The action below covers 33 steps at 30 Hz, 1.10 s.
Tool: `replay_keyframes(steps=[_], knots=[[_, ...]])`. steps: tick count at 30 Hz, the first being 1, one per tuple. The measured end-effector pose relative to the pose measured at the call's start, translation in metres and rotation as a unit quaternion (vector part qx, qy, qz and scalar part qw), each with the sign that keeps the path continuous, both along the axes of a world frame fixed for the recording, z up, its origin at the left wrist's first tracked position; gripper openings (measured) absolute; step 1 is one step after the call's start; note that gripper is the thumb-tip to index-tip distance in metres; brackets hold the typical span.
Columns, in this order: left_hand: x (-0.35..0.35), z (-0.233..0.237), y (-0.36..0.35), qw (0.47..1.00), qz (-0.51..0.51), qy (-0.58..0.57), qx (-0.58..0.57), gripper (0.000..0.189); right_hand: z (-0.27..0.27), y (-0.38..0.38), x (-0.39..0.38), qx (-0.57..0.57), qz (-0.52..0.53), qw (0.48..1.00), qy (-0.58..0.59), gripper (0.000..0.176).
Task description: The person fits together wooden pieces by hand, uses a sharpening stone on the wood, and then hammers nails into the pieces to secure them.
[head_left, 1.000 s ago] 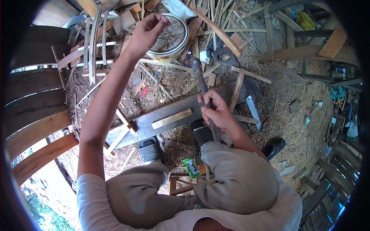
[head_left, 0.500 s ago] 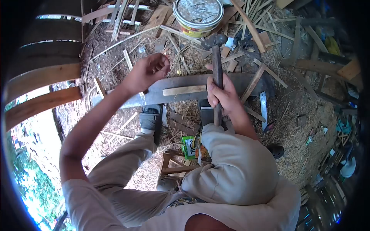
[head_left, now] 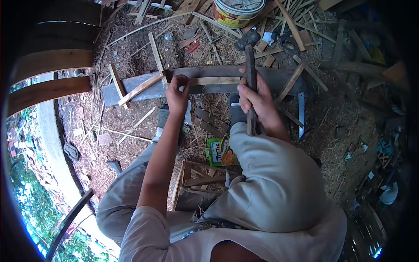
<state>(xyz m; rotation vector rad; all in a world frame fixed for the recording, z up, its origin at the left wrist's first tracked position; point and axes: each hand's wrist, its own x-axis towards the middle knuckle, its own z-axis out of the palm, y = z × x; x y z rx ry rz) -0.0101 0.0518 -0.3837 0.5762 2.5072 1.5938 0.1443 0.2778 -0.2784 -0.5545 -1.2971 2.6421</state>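
Observation:
My right hand (head_left: 257,98) grips the wooden handle of a hammer (head_left: 249,65), its dark head pointing away from me above a dark plank (head_left: 209,72). A pale wood strip (head_left: 216,81) lies on that plank. My left hand (head_left: 176,94) rests at the strip's left end, fingers pinched together as if on a small nail that is too small to make out. A round tin of nails (head_left: 239,11) stands beyond the plank.
Wood offcuts, slats and shavings cover the ground all around. A small wooden stool frame (head_left: 196,183) and a green packet (head_left: 216,153) sit between my knees. Curved wooden boards (head_left: 48,65) stand at the left. A metal blade (head_left: 301,114) lies right of the plank.
My left hand came back from the nail tin down to the left end of the pale strip. The hammer stays gripped in my right hand; the view has tilted downward.

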Motion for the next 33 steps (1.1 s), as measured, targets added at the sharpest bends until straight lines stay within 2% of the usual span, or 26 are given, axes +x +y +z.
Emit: replay_keyframes(steps=[5, 14, 16, 21, 23, 27, 29, 30, 33], knots=[[0.002, -0.001, 0.0, 0.999, 0.001, 0.031, -0.016, 0.016, 0.019, -0.003, -0.002, 0.042, 0.018, 0.999, -0.003, 0.049], [0.0, -0.004, 0.001, 1.0, 0.002, 0.004, -0.01, 0.022, 0.033, -0.004, -0.001, 0.08, 0.067, 0.995, -0.002, 0.052], [0.0, -0.004, 0.001, 0.997, -0.02, 0.063, -0.031, 0.023, 0.035, -0.003, 0.0, 0.09, 0.078, 0.993, -0.002, 0.052], [0.002, -0.002, 0.003, 0.991, -0.033, 0.117, -0.057, 0.028, 0.036, -0.003, 0.004, 0.125, 0.11, 0.986, 0.009, 0.052], [0.003, -0.005, 0.002, 0.988, -0.037, 0.135, -0.071, 0.03, 0.036, -0.005, 0.007, 0.082, 0.103, 0.99, 0.054, 0.045], [0.009, -0.012, 0.003, 0.989, -0.003, 0.139, -0.059, 0.033, 0.029, -0.005, 0.004, 0.098, 0.077, 0.988, 0.089, 0.035], [0.011, -0.016, 0.003, 0.987, 0.005, 0.149, -0.051, 0.033, 0.032, 0.002, 0.005, 0.141, 0.086, 0.986, 0.007, 0.025], [0.013, -0.016, 0.003, 0.987, 0.016, 0.151, -0.06, 0.031, 0.035, 0.005, 0.005, 0.142, 0.09, 0.986, 0.008, 0.025], [0.018, -0.016, 0.002, 0.987, 0.043, 0.141, -0.061, 0.029, 0.038, 0.004, 0.005, 0.102, 0.149, 0.983, -0.039, 0.016]])
